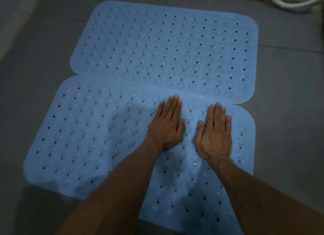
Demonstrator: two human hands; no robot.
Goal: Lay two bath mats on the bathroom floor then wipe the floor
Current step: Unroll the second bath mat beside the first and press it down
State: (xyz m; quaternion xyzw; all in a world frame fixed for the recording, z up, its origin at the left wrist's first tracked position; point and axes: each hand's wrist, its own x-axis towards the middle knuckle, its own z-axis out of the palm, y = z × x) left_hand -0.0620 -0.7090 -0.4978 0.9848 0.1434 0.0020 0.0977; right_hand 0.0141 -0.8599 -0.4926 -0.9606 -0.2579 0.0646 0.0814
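Two light blue rubber bath mats with holes and suction bumps lie side by side on the grey tiled floor. The far mat (166, 42) lies flat. The near mat (84, 129) touches it along their long edges, slightly overlapping at the seam, and shows a few ripples. My left hand (166, 126) and my right hand (214, 133) rest palm down on the near mat, close to the seam, fingers together and flat. Neither hand holds anything. My forearms cover part of the near mat's front edge.
A white hose (294, 1) curves at the top right corner beside a pale fixture base. A pale wall or ledge (15, 24) runs along the upper left. Grey floor tiles (289, 112) surround the mats.
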